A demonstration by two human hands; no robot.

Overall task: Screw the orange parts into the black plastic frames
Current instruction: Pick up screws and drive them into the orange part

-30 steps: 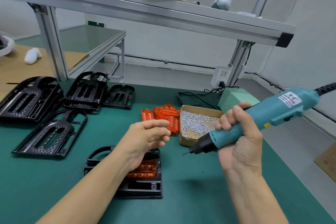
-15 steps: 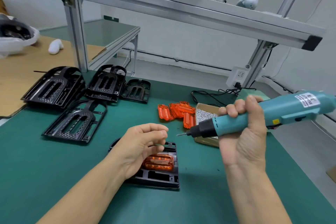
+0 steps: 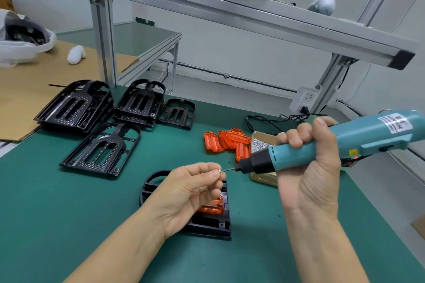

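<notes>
Frame: the black frame (image 3: 208,225) lies on the mat directly beneath the left hand (image 3: 188,193), its orange part (image 3: 212,208) seated.
Driver: the right hand (image 3: 308,167) clenches the electric screwdriver (image 3: 333,145), long axis pointing left.
Screw: the left fingertips pinch a screw (image 3: 220,170) at the bit tip.

Green mat (image 3: 57,202) spreads under my grip. Aluminium shelf beam (image 3: 207,4) runs overhead, upright post (image 3: 103,41) far left of my grip. White wall (image 3: 241,53) beyond. Wall socket (image 3: 307,99) above right. Cardboard sheet (image 3: 27,89) far left.
</notes>
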